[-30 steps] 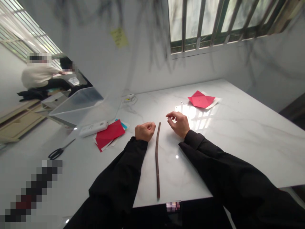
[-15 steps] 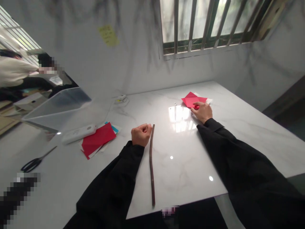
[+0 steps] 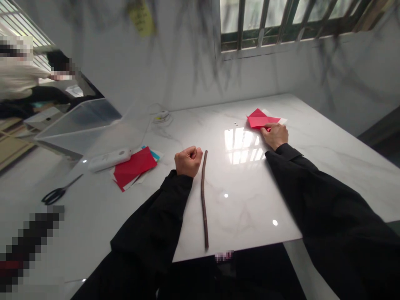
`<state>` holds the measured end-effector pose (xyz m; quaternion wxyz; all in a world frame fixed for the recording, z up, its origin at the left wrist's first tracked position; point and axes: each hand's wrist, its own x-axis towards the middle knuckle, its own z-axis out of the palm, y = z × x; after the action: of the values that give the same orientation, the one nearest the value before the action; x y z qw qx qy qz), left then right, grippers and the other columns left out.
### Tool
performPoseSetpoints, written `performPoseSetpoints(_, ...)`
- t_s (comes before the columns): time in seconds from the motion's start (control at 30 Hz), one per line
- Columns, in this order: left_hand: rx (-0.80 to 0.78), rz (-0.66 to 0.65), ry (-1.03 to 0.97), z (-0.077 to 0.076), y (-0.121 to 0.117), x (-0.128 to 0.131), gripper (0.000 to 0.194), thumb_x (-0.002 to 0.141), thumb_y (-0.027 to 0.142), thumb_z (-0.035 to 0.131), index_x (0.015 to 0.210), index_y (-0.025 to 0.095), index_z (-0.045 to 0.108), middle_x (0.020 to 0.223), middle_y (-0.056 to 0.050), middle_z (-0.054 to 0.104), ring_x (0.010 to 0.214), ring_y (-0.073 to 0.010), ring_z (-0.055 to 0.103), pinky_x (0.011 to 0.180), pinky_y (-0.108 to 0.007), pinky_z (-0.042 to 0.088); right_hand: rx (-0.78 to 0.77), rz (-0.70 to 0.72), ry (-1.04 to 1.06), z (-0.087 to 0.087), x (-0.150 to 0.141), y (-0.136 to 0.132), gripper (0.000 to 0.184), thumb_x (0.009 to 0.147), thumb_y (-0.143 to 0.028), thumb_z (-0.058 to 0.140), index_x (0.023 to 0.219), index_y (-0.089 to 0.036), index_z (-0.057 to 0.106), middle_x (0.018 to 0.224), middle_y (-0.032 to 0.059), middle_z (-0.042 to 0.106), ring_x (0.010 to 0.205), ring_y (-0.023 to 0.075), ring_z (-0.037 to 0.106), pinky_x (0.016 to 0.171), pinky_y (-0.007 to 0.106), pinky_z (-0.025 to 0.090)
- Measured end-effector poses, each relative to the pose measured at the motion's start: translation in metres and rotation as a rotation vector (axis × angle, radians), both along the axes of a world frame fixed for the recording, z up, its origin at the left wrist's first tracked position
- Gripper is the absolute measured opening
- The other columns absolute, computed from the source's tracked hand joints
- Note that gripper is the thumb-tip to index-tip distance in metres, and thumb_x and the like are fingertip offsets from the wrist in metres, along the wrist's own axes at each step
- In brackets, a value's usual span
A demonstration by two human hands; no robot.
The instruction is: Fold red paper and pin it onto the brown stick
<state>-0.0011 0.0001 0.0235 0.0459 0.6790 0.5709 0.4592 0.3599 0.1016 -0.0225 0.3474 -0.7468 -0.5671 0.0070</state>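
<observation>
My left hand (image 3: pixel 188 161) is closed in a fist on the table, and I see nothing sticking out of it. Just to its right, apart from the fist, a thin brown stick (image 3: pixel 203 200) lies lengthwise toward the front edge. At the back right my right hand (image 3: pixel 275 135) has its thumb and fingers closed on the near edge of a folded piece of red paper (image 3: pixel 258 119). Some white paper (image 3: pixel 283 121) shows behind the red piece. A few tiny shiny bits (image 3: pixel 236 124) lie left of it.
Left on the white marbled table (image 3: pixel 243 216) are more red paper (image 3: pixel 135 167) with white and blue sheets, a white oblong device (image 3: pixel 110 160), black-handled scissors (image 3: pixel 58 194), a clear plastic bin (image 3: pixel 84 123) and a coiled white cable (image 3: pixel 162 117). Another person (image 3: pixel 21 79) sits beyond.
My right thumb and fingers have closed on the red paper's edge. My left fist and the stick look the same. The camera view has tilted down slightly.
</observation>
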Motion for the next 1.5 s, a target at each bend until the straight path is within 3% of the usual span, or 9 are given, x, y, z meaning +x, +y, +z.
performPoseSetpoints(0.27,-0.011,-0.041,-0.065,-0.007,0.005,0.000,0.048,0.088,0.033,0.059,0.059,0.023,0.023,0.056,0.005,0.021,0.054,-0.0113,0.025,0.058,-0.030,0.027,-0.023,-0.014,0.065,0.005,0.001,-0.002,0.029,0.088,-0.039,0.075,0.099,-0.013,0.083,0.098,0.0163,0.079,0.094,0.0288,0.071,0.093,0.044,0.054)
performPoseSetpoints(0.43,-0.047,-0.030,-0.065,-0.008,0.006,-0.001,0.047,0.088,0.034,0.058,0.059,0.023,0.023,0.056,0.005,0.020,0.055,-0.0116,0.025,0.058,-0.030,0.027,0.029,0.028,0.159,0.002,0.004,-0.001,0.035,0.095,-0.041,0.064,0.098,-0.011,0.082,0.091,0.0170,0.078,0.092,0.0274,0.071,0.093,0.044,0.053)
performPoseSetpoints(0.7,-0.054,-0.070,-0.109,-0.012,0.008,0.001,0.047,0.087,0.035,0.059,0.058,0.023,0.024,0.055,0.006,0.021,0.054,-0.0113,0.024,0.058,-0.029,0.026,0.277,-0.012,0.309,0.002,0.005,-0.002,0.027,0.092,-0.043,0.069,0.096,-0.017,0.077,0.089,0.0108,0.076,0.081,0.0240,0.068,0.086,0.045,0.055)
performPoseSetpoints(0.9,-0.013,-0.103,-0.196,-0.004,0.004,0.005,0.050,0.090,0.037,0.062,0.058,0.022,0.027,0.056,0.006,0.022,0.055,-0.0112,0.024,0.057,-0.028,0.026,0.600,-0.057,0.364,0.024,-0.012,-0.014,0.020,0.097,-0.038,0.068,0.096,-0.018,0.071,0.099,0.0114,0.073,0.088,0.0225,0.064,0.084,0.041,0.055)
performPoseSetpoints(1.0,-0.082,-0.209,-0.292,0.000,0.000,0.012,0.046,0.091,0.046,0.066,0.061,0.021,0.043,0.056,0.006,0.032,0.055,-0.0108,0.031,0.055,-0.026,0.028,0.666,0.059,0.390,0.038,-0.036,-0.024,0.021,0.101,-0.040,0.064,0.098,-0.019,0.070,0.099,0.0093,0.071,0.091,0.0218,0.066,0.083,0.038,0.056)
performPoseSetpoints(1.1,-0.251,-0.421,-0.476,0.000,-0.003,0.021,0.041,0.084,0.058,0.077,0.095,0.019,0.070,0.072,0.002,0.057,0.058,-0.0094,0.046,0.056,-0.023,0.038,0.687,0.276,0.361,0.046,-0.072,-0.041,0.020,0.100,-0.040,0.066,0.094,-0.021,0.069,0.094,0.0054,0.070,0.091,0.0215,0.066,0.088,0.039,0.056)
performPoseSetpoints(1.23,-0.442,-0.585,-0.786,-0.004,-0.003,0.031,0.090,0.075,0.068,0.084,0.146,0.021,0.056,0.117,-0.012,0.072,0.077,-0.0157,0.070,0.068,-0.027,0.055,0.625,0.576,0.226,0.045,-0.130,-0.072,0.020,0.097,-0.038,0.074,0.084,-0.023,0.069,0.086,0.0036,0.070,0.088,0.0226,0.063,0.089,0.041,0.054)
performPoseSetpoints(1.37,-0.474,-0.457,-1.006,-0.015,0.007,0.028,0.079,0.087,0.064,0.076,0.148,0.020,0.054,0.113,-0.012,0.074,0.081,-0.0190,0.074,0.070,-0.029,0.059,0.551,0.883,0.161,0.037,-0.168,-0.094,0.020,0.100,-0.033,0.071,0.082,-0.023,0.070,0.086,0.0050,0.071,0.087,0.0226,0.063,0.086,0.039,0.054)
performPoseSetpoints(1.5,-0.403,-0.239,-1.055,-0.025,0.020,0.017,0.065,0.083,0.033,0.081,0.142,0.020,0.057,0.107,-0.009,0.076,0.083,-0.0196,0.074,0.072,-0.031,0.062,0.479,0.998,0.160,0.029,-0.177,-0.099,0.016,0.100,-0.032,0.069,0.087,-0.023,0.072,0.088,0.0059,0.073,0.088,0.0230,0.065,0.086,0.039,0.055)
